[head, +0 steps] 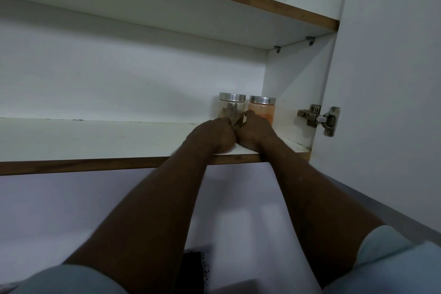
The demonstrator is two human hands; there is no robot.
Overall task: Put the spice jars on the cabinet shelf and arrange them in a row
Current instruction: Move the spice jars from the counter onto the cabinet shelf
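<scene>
1. The clear glass jar of brown sticks with a silver metal lid stands upright near the right end of the white cabinet shelf with a wooden front edge, towards the back.
2. Just to its right stands a matching clear glass jar of orange powder, also upright. The two are very close, but whether they touch cannot be told.
3. The left hand curls round the left side of the base of the jar of brown sticks. The right hand holds the right side, its thumb tucked between the two jars. Both hands grasp this one jar.
4. The step in hand looks like the final nudge into line. To do it well:
   - slide the jar along the shelf rather than lift it;
   - keep it upright;
   - match its front to that of the jar of orange powder;
   - draw the thumb out without knocking the jar of orange powder.
5. Further right are the white cabinet side wall and a metal door hinge.
</scene>
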